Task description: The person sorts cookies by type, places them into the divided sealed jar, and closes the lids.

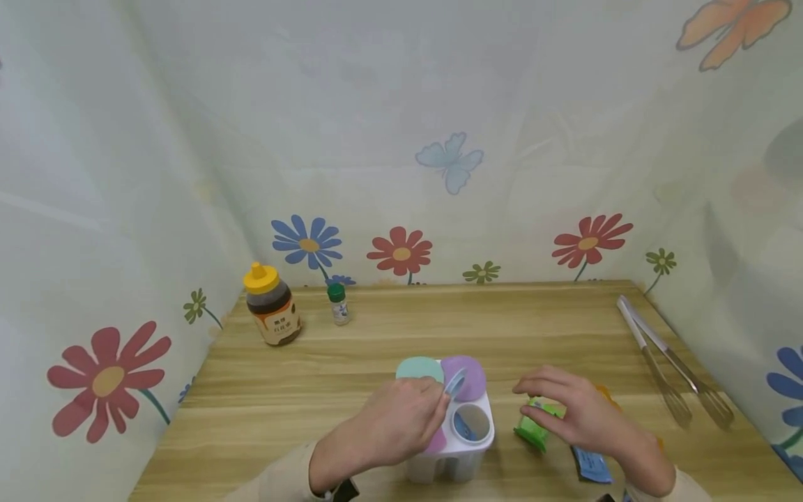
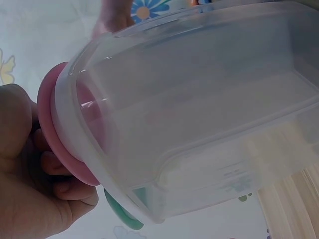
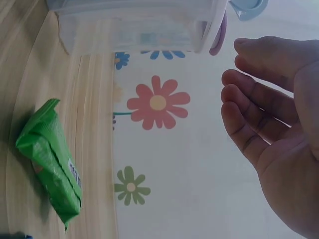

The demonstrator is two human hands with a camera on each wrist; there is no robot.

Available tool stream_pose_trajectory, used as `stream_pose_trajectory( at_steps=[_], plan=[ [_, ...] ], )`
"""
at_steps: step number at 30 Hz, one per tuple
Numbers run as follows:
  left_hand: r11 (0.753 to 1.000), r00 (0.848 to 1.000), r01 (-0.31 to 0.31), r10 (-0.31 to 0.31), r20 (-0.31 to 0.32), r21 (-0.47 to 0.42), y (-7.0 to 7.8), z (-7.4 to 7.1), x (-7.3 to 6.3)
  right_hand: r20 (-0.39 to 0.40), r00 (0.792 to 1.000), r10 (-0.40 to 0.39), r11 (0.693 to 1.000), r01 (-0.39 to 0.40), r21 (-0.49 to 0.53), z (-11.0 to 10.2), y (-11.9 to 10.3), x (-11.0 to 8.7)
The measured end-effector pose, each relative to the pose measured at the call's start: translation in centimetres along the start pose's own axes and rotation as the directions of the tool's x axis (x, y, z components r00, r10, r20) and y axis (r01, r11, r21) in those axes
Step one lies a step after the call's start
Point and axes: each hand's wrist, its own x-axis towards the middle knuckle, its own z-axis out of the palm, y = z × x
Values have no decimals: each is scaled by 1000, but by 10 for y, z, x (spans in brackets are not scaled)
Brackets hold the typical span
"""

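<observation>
A clear storage box [image 1: 461, 466] with a white top stands at the near middle. Its mint lid [image 1: 419, 367], purple lid [image 1: 467, 376] and pink lid [image 1: 436, 441] cover three round holes; in the left wrist view the pink lid [image 2: 67, 129] is beside my fingers. The fourth hole [image 1: 472, 423] is uncovered, a blue packet [image 1: 464, 427] visible inside. My left hand [image 1: 398, 418] pinches a light blue lid [image 1: 456, 383] on edge above the box top. To the right, my right hand [image 1: 580, 411] hovers with loosely bent fingers over a green snack packet [image 1: 533, 432], holding nothing.
A blue packet [image 1: 592, 465] lies under my right wrist, with orange wrapping [image 1: 607, 396] partly hidden by that hand. Metal tongs [image 1: 668, 362] lie at the right. A yellow-capped jar [image 1: 274, 314] and a green-capped shaker [image 1: 339, 307] stand at the back left.
</observation>
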Motion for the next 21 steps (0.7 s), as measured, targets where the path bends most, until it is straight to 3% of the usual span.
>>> stream_pose_trajectory(
  at_steps=[4,15,21],
  plan=[
    [1000,1000,-4,4,-10,10,0,-2,0,26,997,74,997,-73,-26,-4,3,-6],
    [1000,1000,-5,5,-3,2,0,-4,0,5,993,116,992,-116,-44,-8,15,-19],
    [1000,999,17,-16,34,-21,2,-5,0,54,980,190,981,-187,-59,-9,16,-27]
  ],
)
